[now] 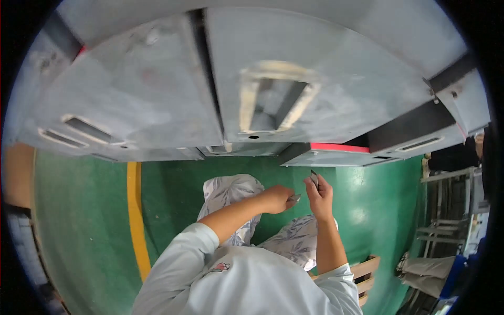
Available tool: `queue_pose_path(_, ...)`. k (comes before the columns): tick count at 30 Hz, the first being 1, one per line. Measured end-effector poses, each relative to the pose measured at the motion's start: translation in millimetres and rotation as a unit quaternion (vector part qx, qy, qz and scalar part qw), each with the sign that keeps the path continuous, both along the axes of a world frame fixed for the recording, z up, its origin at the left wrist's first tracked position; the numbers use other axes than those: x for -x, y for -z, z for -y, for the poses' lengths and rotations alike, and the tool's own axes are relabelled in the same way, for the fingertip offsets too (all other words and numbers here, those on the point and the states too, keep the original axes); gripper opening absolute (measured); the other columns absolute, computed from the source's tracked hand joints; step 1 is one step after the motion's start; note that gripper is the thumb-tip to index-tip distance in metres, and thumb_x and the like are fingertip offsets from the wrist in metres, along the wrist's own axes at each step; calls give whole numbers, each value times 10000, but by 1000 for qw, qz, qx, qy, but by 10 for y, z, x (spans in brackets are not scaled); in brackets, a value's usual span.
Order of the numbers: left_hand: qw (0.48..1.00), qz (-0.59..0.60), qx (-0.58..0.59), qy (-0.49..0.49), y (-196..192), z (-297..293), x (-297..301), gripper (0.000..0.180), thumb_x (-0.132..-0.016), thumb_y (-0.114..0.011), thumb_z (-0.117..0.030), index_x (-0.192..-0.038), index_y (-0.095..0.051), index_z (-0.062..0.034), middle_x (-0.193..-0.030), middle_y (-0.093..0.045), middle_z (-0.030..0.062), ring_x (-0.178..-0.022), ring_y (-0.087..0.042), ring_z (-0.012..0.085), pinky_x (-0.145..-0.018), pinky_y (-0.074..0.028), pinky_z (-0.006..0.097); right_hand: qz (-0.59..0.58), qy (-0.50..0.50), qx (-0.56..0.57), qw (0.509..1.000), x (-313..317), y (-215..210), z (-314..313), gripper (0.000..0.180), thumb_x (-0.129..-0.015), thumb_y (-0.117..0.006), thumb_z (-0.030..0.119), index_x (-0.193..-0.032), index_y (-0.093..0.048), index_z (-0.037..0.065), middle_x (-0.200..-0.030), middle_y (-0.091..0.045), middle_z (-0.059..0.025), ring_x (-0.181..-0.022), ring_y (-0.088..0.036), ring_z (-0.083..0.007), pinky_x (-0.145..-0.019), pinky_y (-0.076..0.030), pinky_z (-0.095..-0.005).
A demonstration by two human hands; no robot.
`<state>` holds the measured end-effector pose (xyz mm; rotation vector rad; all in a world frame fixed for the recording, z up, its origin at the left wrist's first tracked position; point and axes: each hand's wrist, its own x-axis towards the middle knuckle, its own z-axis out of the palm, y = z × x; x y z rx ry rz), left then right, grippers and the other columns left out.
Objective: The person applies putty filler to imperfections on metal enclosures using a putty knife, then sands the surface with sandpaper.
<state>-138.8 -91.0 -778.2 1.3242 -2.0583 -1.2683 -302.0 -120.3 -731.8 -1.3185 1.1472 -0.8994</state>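
Both of my hands are held close together over my lap, below a large grey metal cabinet (336, 73). My left hand (277, 199) is closed on a small flat metal piece (295, 198), its thin end poking out toward the right hand. In my right hand (320, 197), fingers are closed round a dark flat blade-like piece (314, 177), which points up toward the cabinet. The fingers hide most of both pieces, so I cannot tell their exact kind. Nearest above the hands is a lower cabinet panel with a red edge (340, 148).
A cabinet door has a rectangular cutout with a tan border (251, 100). The green floor (89, 210) carries a yellow line (135, 210). A slatted wooden piece (365, 273) lies by my right side. Farther right are a metal rack (446, 227) and a person's dark clothing (457, 156).
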Motion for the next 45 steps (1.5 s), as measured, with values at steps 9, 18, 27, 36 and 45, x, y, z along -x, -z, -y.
queue_pose_path(9, 992, -120, 48, -9, 549, 140, 72, 255, -851, -588, -228, -1016, -628, -38, -906, -669, 222, -856, -644, 392, -757, -489, 486, -170, -58, 134, 975, -433, -476, -152, 281, -820, -654, -23, -1097, -619, 8, -635, -446, 49, -572, -383, -41, -517, -320, -217)
queue_pose_path(18, 939, -341, 37, -28, 1032, 241, 356, 262, -846, -608, -227, -1018, -633, -31, -952, -670, 219, -909, -637, 393, -797, -491, 467, -315, -147, 426, 835, -1135, -1027, -27, 660, -726, -713, 29, -1349, -496, 53, -655, -593, -117, -593, -605, -281, -546, -479, -362)
queue_pose_path(27, 985, -170, 2, -38, 702, 193, 213, 299, -840, -630, -270, -981, -628, -6, -952, -662, 241, -919, -632, 405, -792, -492, 463, -253, -68, 342, 902, -1082, -1267, -9, 159, -890, -578, 37, -1041, -555, -9, -681, -585, -115, -567, -552, -234, -529, -442, -310)
queue_pose_path(36, 984, -128, -123, -27, 237, 136, -3, 333, -840, -630, -292, -923, -606, 29, -879, -663, 250, -845, -642, 409, -736, -502, 455, -300, 59, 413, 858, -1126, -1808, 144, 97, -920, -539, 35, -929, -593, -45, -582, -593, -76, -493, -536, -87, -471, -426, -247)
queue_pose_path(45, 985, -167, -2, -44, 566, 142, 162, 321, -849, -624, -287, -906, -578, 25, -898, -652, 265, -883, -627, 432, -749, -492, 483, -246, 11, 360, 900, -959, -1232, -37, 63, -894, -600, 44, -920, -633, -2, -556, -496, -107, -465, -428, -122, -472, -385, -272)
